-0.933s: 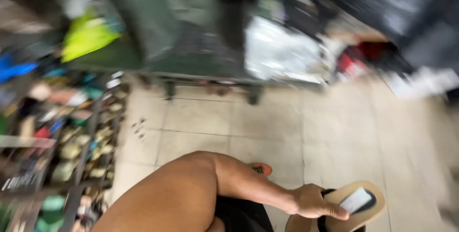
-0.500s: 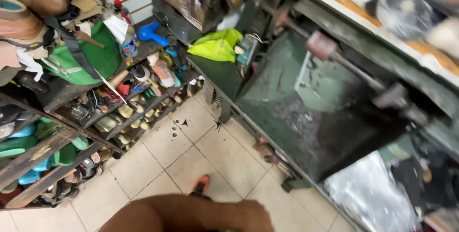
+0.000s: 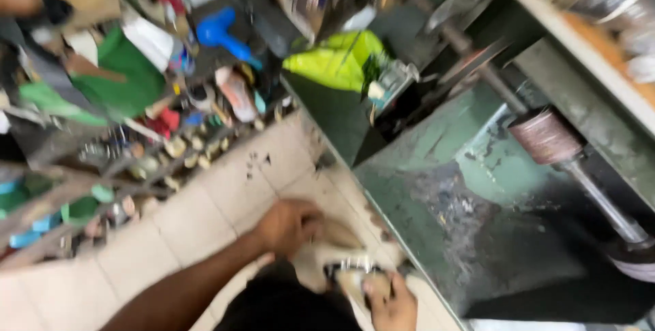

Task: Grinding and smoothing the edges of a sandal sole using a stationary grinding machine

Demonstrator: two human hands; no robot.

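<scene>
Quick headcount: two hands, a left hand (image 3: 290, 225) and a right hand (image 3: 390, 300), both on one tan sandal (image 3: 341, 259). One green machine (image 3: 464, 215) with one sanding drum (image 3: 546, 136). One yellow-green bag (image 3: 338, 61), one blue thing (image 3: 222, 34). Shelf (image 3: 102, 140) clutter is too blurry to count.

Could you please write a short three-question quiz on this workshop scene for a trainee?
1. True or false: both hands touch the pale sandal.
2. What stands right of the hands? A) green machine with a sanding drum B) a sink C) a ladder
3. What colour is the bag on the machine's far end?

Key: 1 true: left hand and right hand are on it. 2 A: green machine, sanding drum. 3 yellow-green bag.
</scene>
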